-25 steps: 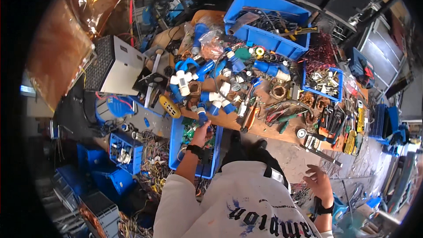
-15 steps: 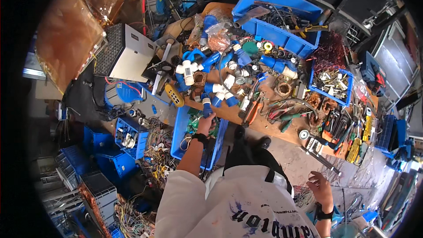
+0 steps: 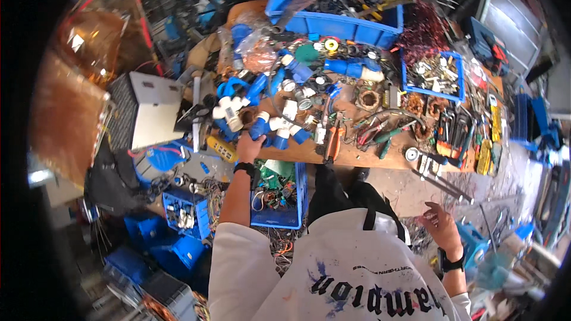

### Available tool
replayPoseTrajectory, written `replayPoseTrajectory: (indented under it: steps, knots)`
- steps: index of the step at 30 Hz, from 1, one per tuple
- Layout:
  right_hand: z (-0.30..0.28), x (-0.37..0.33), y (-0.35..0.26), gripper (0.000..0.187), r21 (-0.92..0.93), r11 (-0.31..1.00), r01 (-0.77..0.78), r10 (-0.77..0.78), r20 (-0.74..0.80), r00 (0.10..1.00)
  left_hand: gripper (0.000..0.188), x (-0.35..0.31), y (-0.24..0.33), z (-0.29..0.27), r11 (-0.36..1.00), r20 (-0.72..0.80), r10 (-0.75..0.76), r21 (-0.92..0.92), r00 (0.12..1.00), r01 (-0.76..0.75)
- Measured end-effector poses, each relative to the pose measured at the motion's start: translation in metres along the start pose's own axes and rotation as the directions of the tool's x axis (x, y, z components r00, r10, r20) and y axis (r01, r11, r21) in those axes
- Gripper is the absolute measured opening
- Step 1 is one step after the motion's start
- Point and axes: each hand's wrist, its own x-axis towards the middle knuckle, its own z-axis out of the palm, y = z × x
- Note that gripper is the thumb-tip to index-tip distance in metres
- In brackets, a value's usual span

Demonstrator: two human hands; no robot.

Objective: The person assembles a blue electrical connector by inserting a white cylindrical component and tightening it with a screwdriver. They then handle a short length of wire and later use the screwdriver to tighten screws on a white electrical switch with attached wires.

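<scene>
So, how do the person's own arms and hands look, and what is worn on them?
Both forearms are bare below white sleeves that end near the elbow. The left hand has no glove, and a black band sits on its wrist. The right hand is also gloveless, with a black watch-like band on the wrist. The white top shows dark lettering and paint-like blue smears.

left hand point(image 3: 248, 145) fingertips hidden among blue plugs point(image 3: 262, 128); grip unclear

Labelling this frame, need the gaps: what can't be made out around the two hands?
- Head view: left hand is among the blue and white plugs; its fingers hide any grip.
- Right hand is out at the side; palm hidden, too small to tell if it holds anything.
- Small parts in blue bin too small.
</scene>
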Motion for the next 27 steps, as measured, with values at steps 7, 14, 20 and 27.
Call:
replayPoseTrajectory:
  steps: [7, 14, 20, 27]
  knots:
    - [0.039, -0.011, -0.024, 0.039, -0.006, 0.995, -0.097, 0.097, -0.071, 0.993, 0.051, 0.056, 0.022, 0.009, 0.976, -0.07, 0.139, 0.177, 0.988, -0.125]
    - [0.066, -0.024, -0.025, 0.037, 0.157, 0.95, -0.269, 0.291, -0.143, 0.946, 0.049, 0.055, 0.044, 0.018, 0.907, -0.203, 0.387, 0.262, 0.899, -0.331]
    - [0.084, -0.037, -0.004, 0.033, 0.23, 0.912, -0.34, 0.369, -0.096, 0.924, 0.034, 0.036, 0.083, 0.043, 0.795, -0.114, 0.603, 0.012, 0.789, -0.606]
    - [0.101, -0.036, 0.035, 0.032, 0.725, 0.54, -0.427, 0.58, 0.046, 0.813, 0.022, -0.006, 0.179, 0.129, 0.766, 0.274, 0.609, -0.445, 0.744, -0.464]
